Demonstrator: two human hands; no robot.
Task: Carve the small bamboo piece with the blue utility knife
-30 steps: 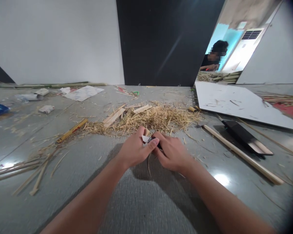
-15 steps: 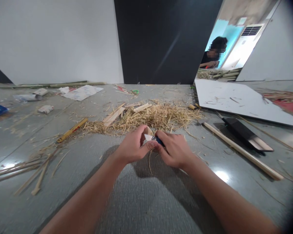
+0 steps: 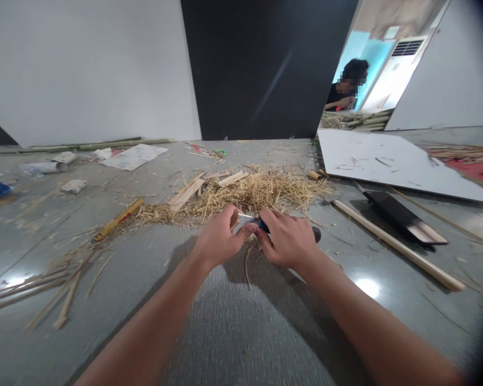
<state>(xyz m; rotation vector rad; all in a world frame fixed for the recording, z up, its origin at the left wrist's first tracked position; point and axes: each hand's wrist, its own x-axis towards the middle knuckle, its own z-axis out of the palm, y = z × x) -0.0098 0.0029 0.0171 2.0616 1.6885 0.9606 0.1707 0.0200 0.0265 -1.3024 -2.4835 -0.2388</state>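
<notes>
My right hand point(image 3: 287, 236) is wrapped round a knife with a blue and black handle point(image 3: 316, 234). Its short metal blade point(image 3: 245, 215) points left, seen nearly edge-on, toward the fingers of my left hand point(image 3: 221, 236). Those fingers are curled in a pinch on a small pale wood piece, mostly hidden by the hand. The thumbs of both hands meet close to the blade. A thin curled shaving point(image 3: 247, 268) shows just below the hands. Directly beyond them lies a heap of straw-coloured shavings point(image 3: 261, 190).
Flat wood strips point(image 3: 187, 194) rest on the heap's left side. A yellow tool point(image 3: 118, 220) and thin sticks point(image 3: 28, 284) lie left. On the right are a pale rod point(image 3: 398, 244), a black-covered object point(image 3: 402, 214) and a white board point(image 3: 386, 161). Another person point(image 3: 348, 83) appears behind.
The knife has turned in my right hand: its blade shows edge-on instead of flat, and the handle's dark end now shows on the right. The view has shifted slightly.
</notes>
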